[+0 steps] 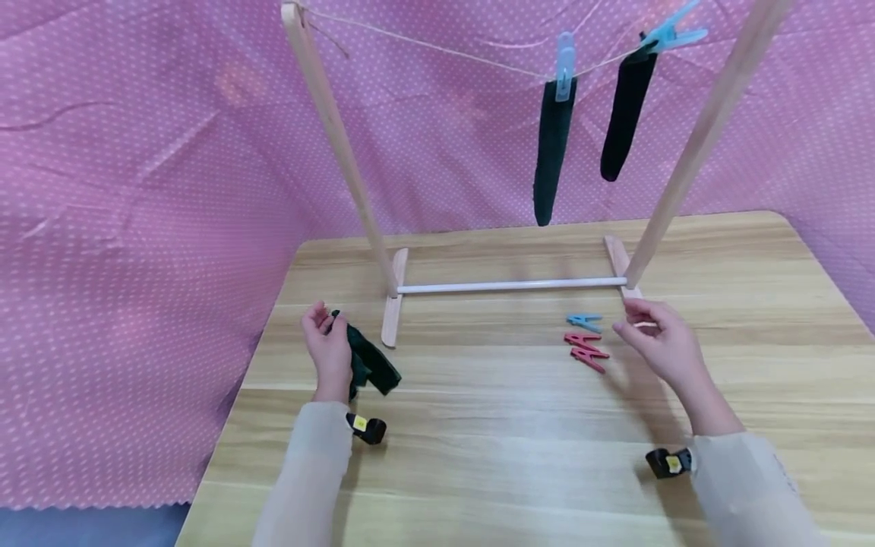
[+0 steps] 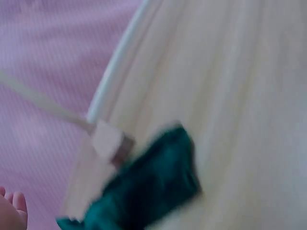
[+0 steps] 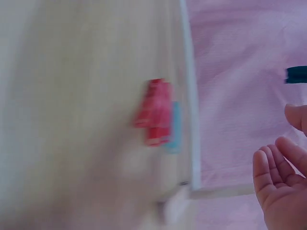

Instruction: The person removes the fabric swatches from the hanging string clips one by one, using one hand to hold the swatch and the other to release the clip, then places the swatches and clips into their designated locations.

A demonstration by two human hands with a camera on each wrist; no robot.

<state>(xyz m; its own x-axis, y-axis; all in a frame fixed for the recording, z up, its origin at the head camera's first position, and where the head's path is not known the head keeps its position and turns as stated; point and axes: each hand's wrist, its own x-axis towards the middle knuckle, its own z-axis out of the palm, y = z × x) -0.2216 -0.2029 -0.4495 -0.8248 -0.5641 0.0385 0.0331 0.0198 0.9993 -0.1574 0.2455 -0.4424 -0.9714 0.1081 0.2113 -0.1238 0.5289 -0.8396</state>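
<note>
My left hand (image 1: 330,351) pinches the top of a dark green sock (image 1: 372,361) between thumb and fingers, and the cloth hangs down over the table's left side. Its loose end (image 2: 158,177) is blurred in the left wrist view. My right hand (image 1: 664,346), fingers loosely bent, holds nothing above the table. Just left of it lie a light blue clothespin (image 1: 584,322) and two red clothespins (image 1: 589,358). Two dark socks (image 1: 552,156) hang from the line, one under an upright blue clothespin (image 1: 565,64), the other under a tilted blue clothespin (image 1: 668,38).
A wooden drying frame stands on the table, with a left post (image 1: 342,152), a right post (image 1: 704,144) and a white bottom bar (image 1: 513,286). Thin string (image 1: 437,51) runs between the posts. Pink dotted cloth (image 1: 171,228) hangs behind and at the sides.
</note>
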